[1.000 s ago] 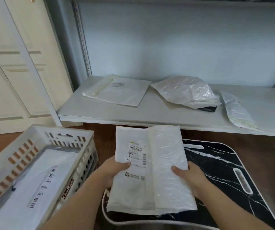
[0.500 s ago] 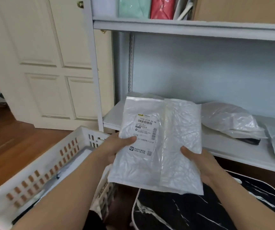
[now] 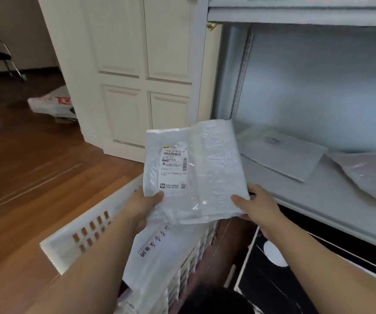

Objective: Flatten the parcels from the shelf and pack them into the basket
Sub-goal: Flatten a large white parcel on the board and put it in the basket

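Both hands are holding a flat white plastic mailer parcel with a printed shipping label (image 3: pixel 194 173) in the air, above the far end of a white slotted plastic basket (image 3: pixel 87 232). The left hand (image 3: pixel 141 207) is pinching the parcel's lower left corner, thumb lying on top. The right hand (image 3: pixel 257 207) is gripping the lower right corner, thumb on the front face. Inside the basket, a white flat parcel with black handwriting (image 3: pixel 160 252) is lying against the right wall. On the grey metal shelf (image 3: pixel 318 200), a flat white envelope parcel (image 3: pixel 282 152) is lying near the left end, with a puffy crinkled plastic parcel (image 3: pixel 373 173) just beside it towards the right edge.
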A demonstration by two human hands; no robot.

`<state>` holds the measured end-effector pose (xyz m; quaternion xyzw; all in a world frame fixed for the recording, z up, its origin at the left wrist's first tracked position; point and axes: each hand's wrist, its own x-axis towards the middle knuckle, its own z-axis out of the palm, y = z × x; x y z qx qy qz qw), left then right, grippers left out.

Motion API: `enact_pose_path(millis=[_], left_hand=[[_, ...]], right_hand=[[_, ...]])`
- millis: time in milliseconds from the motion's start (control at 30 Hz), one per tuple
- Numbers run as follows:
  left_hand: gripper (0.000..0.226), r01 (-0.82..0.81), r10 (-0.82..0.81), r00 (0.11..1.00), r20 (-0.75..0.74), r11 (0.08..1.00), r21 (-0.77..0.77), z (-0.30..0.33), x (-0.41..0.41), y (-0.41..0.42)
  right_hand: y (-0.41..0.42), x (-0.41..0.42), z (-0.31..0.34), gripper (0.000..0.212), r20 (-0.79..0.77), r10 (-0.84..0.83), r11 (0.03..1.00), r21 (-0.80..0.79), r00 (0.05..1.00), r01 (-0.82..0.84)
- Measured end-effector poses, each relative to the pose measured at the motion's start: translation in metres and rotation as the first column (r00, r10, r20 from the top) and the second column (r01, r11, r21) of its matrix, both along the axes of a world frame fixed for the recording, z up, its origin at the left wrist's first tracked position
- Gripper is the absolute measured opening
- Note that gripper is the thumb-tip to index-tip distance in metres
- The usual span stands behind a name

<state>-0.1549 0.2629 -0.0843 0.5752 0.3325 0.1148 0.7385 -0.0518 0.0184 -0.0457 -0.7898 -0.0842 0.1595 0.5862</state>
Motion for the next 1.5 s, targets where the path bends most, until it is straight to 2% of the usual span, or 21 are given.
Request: enact_pose_path(millis=[100,167,267,300,367,433,533,633,700,767,867,933,1033,1133,1233,1333,1500], left_hand=[[0.019,-0.001,-0.02,0.982,-0.187,0.994,-0.111,-0.028,-0.019,0.017],[0.028,-0.042,-0.007,0.965,-0.261,0.983,-0.181,-0.046,-0.032,0.032],[0.05,-0.238,0.148,0.928,-0.341,0.941,-0.24,-0.072,-0.046,0.059],[0.059,-0.324,0.227,0.89,-0.394,0.924,-0.2,-0.083,-0.048,0.068],[0.068,-0.489,0.424,0.749,-0.509,0.872,0.006,-0.105,-0.051,0.083],[0.073,-0.552,0.561,0.607,-0.562,0.807,0.21,-0.122,-0.053,0.091],[0.073,-0.598,0.636,0.504,-0.584,0.745,0.295,-0.134,-0.049,0.09],[0.074,-0.458,0.6,0.465,-0.651,0.793,0.403,-0.147,-0.044,0.086],[0.063,-0.408,0.591,0.426,-0.685,0.801,0.438,-0.152,-0.043,0.085],[0.054,-0.302,0.576,0.368,-0.73,0.817,0.492,-0.16,-0.046,0.087],[0.053,0.04,0.547,0.291,-0.785,0.812,0.582,-0.174,-0.047,0.084],[0.06,0.297,0.482,0.36,-0.799,0.752,0.588,-0.186,-0.042,0.078],[0.075,0.562,0.197,0.484,-0.852,0.677,0.475,-0.201,-0.024,0.06],[0.101,0.627,-0.022,0.479,-0.878,0.708,0.324,-0.216,-0.009,0.042],[0.12,0.591,-0.083,0.463,-0.883,0.771,0.238,-0.233,-0.014,0.033],[0.132,0.562,-0.099,0.482,-0.871,0.798,0.22,-0.248,-0.021,0.033],[0.136,0.556,-0.109,0.482,-0.869,0.805,0.207,-0.244,-0.016,0.037]], right_hand=[[0.028,0.0,-0.029,0.044,-0.003,0.065,0.991,-0.117,0.998,-0.065],[0.043,0.0,-0.047,0.042,-0.007,0.129,0.971,-0.203,0.992,-0.128],[0.065,-0.006,-0.072,0.034,0.019,0.312,0.876,-0.392,0.95,-0.28],[0.072,-0.009,-0.079,0.034,0.036,0.391,0.825,-0.456,0.92,-0.333],[0.087,-0.011,-0.092,0.039,0.062,0.502,0.752,-0.523,0.862,-0.401],[0.105,-0.011,-0.101,0.046,0.08,0.564,0.712,-0.552,0.822,-0.434],[0.128,-0.009,-0.113,0.055,0.114,0.669,0.591,-0.681,0.735,-0.432],[0.146,-0.008,-0.136,0.048,0.081,0.764,0.431,-0.802,0.64,-0.414],[0.152,-0.009,-0.15,0.044,-0.028,0.822,0.295,-0.834,0.569,-0.467],[0.156,-0.011,-0.164,0.05,-0.178,0.865,0.13,-0.824,0.47,-0.551],[0.161,-0.014,-0.18,0.046,-0.336,0.873,-0.071,-0.804,0.353,-0.591],[0.164,-0.018,-0.187,0.045,-0.381,0.868,-0.14,-0.804,0.319,-0.578],[0.167,-0.021,-0.189,0.046,-0.365,0.881,-0.153,-0.821,0.3,-0.55],[0.165,-0.018,-0.192,0.046,-0.346,0.886,-0.142,-0.836,0.308,-0.53],[0.165,-0.016,-0.197,0.046,-0.388,0.859,-0.159,-0.823,0.334,-0.545],[0.165,-0.015,-0.198,0.045,-0.384,0.855,-0.152,-0.828,0.348,-0.54],[0.162,-0.012,-0.187,0.043,-0.3,0.87,-0.049,-0.841,0.391,-0.538]])
